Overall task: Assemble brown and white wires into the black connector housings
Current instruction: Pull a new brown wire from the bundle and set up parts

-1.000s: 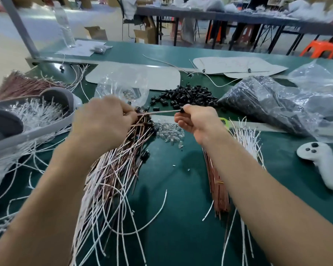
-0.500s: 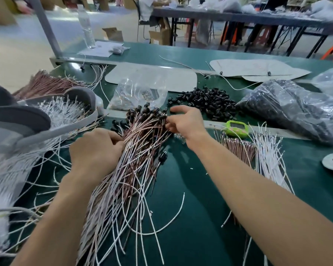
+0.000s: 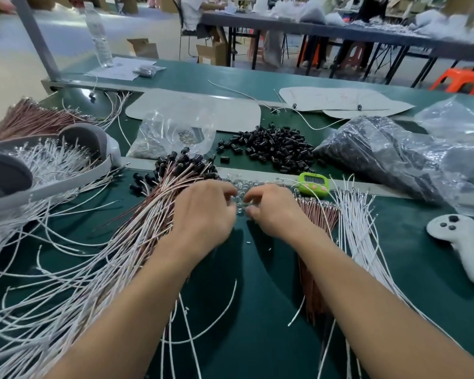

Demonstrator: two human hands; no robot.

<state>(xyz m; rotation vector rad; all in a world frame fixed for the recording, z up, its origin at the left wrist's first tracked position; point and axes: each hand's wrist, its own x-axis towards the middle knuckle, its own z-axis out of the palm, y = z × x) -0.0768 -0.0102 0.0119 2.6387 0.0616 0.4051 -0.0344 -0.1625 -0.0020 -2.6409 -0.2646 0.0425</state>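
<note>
- Head view: the left hand (image 3: 205, 214) and the right hand (image 3: 274, 212) are seen close together over the dark green desk (image 3: 257, 310), fingertips turned towards each other.
- The fingers of both hands are curled above a small heap of clear glassy pieces (image 3: 241, 187); whether anything is pinched cannot be told.
- A fanned bundle of brown and white wires tipped with black housings (image 3: 148, 222) is spread at 9 o'clock of the left hand, partly under it.
- A loose pile of black connector housings (image 3: 271, 149) is lying at 12 o'clock of the hands, well apart from them.
- A bunch of bare brown wires (image 3: 318, 212) and a bunch of white wires (image 3: 359, 222) are laid at 3 o'clock of the right hand.
- A lime-green digital timer (image 3: 314, 183) is set at 1 o'clock of the right hand.
</note>
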